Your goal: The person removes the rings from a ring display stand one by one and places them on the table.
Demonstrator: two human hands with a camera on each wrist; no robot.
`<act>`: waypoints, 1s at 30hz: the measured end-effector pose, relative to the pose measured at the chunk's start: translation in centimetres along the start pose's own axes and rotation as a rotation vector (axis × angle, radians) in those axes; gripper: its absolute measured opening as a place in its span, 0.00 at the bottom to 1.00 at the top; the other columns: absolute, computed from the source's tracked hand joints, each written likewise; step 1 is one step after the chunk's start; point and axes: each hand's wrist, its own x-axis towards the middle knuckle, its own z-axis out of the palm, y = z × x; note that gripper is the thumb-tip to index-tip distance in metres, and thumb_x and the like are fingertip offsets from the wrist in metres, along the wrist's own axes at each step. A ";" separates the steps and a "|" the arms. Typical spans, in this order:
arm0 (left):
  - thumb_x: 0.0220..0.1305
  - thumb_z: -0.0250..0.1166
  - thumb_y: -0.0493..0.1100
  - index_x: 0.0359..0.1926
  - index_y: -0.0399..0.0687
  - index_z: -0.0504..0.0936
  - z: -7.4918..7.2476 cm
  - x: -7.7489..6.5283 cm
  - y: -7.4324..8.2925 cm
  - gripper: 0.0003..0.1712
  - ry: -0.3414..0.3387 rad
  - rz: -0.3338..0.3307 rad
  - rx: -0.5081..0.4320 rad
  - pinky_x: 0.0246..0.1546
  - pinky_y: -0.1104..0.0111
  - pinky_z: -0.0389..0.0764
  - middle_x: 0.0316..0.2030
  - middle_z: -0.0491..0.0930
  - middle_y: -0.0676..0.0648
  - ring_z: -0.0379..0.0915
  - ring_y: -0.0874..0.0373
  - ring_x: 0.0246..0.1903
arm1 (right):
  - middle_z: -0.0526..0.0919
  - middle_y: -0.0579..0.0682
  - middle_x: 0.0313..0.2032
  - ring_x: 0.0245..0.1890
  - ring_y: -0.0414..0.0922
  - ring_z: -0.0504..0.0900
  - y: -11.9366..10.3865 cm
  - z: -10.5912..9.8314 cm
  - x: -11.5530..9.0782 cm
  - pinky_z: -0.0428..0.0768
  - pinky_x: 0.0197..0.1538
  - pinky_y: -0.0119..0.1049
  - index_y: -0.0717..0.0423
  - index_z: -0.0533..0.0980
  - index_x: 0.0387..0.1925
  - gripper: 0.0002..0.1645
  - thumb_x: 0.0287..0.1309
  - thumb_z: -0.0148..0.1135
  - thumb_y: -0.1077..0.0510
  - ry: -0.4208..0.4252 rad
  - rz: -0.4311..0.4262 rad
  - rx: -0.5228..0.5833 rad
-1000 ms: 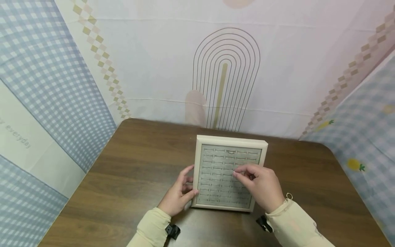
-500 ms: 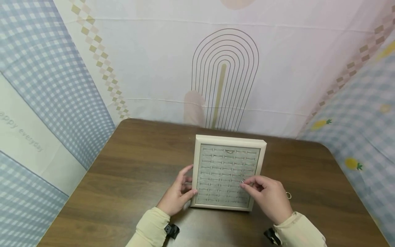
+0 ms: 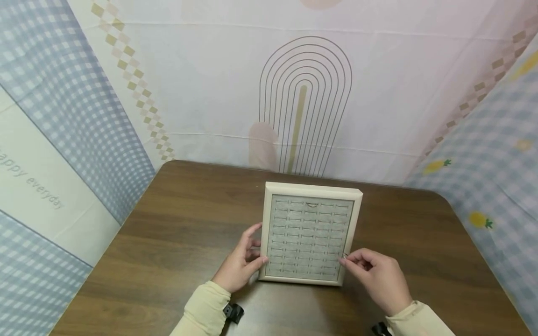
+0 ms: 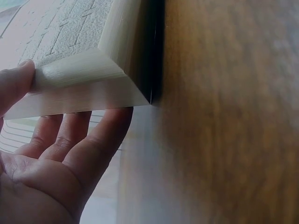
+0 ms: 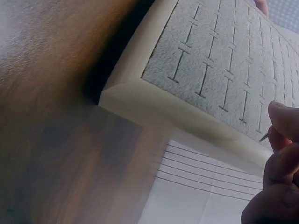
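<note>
A ring display board (image 3: 290,238) with a cream frame and grey slotted padding stands tilted on the table. One ring (image 3: 312,205) sits in its top row. My left hand (image 3: 240,265) grips the frame's left side, thumb on the front edge and fingers against the outer side. At the lower right edge of the board, my right hand (image 3: 378,275) pinches a small silvery ring (image 3: 344,255) between thumb and forefinger. In the right wrist view only a thin bit of that ring (image 5: 265,137) shows between the fingertips, close over the slots.
The brown wooden table (image 3: 189,224) reaches back to a white patterned cloth (image 3: 210,84). Blue checked cloth hangs at the left (image 3: 84,116) and right (image 3: 504,186). Black straps sit at both wrists.
My right hand has moved right and down from the board's middle to its right edge, carrying the ring. A gold ring seen earlier beyond that wrist is now hidden. The left hand stays put.
</note>
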 end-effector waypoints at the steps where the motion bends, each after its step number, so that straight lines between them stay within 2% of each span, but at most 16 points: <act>1: 0.68 0.65 0.37 0.78 0.63 0.50 0.0 0.0 0.0 0.46 -0.002 -0.002 -0.003 0.46 0.59 0.83 0.54 0.76 0.38 0.81 0.49 0.48 | 0.70 0.30 0.17 0.17 0.30 0.65 0.1 0.0 -0.1 0.65 0.21 0.24 0.35 0.79 0.21 0.16 0.46 0.81 0.56 0.003 0.003 -0.002; 9: 0.68 0.66 0.37 0.78 0.63 0.50 0.0 -0.1 0.0 0.46 0.000 -0.002 -0.012 0.45 0.59 0.84 0.54 0.76 0.38 0.81 0.48 0.48 | 0.71 0.31 0.17 0.18 0.31 0.66 1.4 -0.9 -0.7 0.66 0.22 0.25 0.37 0.78 0.20 0.16 0.47 0.80 0.54 0.011 0.060 -0.061; 19: 0.68 0.66 0.36 0.78 0.59 0.50 0.0 0.0 0.1 0.47 0.000 0.000 -0.009 0.45 0.61 0.84 0.53 0.76 0.38 0.81 0.47 0.48 | 0.74 0.34 0.18 0.17 0.32 0.67 4.5 -1.7 -1.9 0.67 0.22 0.30 0.40 0.78 0.22 0.14 0.55 0.75 0.47 -0.094 0.205 -0.159; 24: 0.68 0.66 0.36 0.78 0.59 0.50 0.0 0.0 0.1 0.47 -0.004 0.001 -0.013 0.45 0.62 0.84 0.53 0.76 0.38 0.81 0.47 0.48 | 0.74 0.35 0.19 0.17 0.33 0.65 6.0 -2.2 -2.4 0.64 0.22 0.31 0.41 0.79 0.23 0.13 0.57 0.73 0.44 -0.141 0.237 -0.203; 30: 0.69 0.65 0.36 0.78 0.62 0.50 0.0 0.0 0.0 0.46 -0.003 0.005 -0.023 0.44 0.63 0.84 0.53 0.77 0.38 0.82 0.47 0.48 | 0.77 0.39 0.21 0.18 0.38 0.66 8.1 -3.4 -2.3 0.64 0.23 0.33 0.44 0.81 0.27 0.16 0.61 0.68 0.39 -0.256 0.320 -0.234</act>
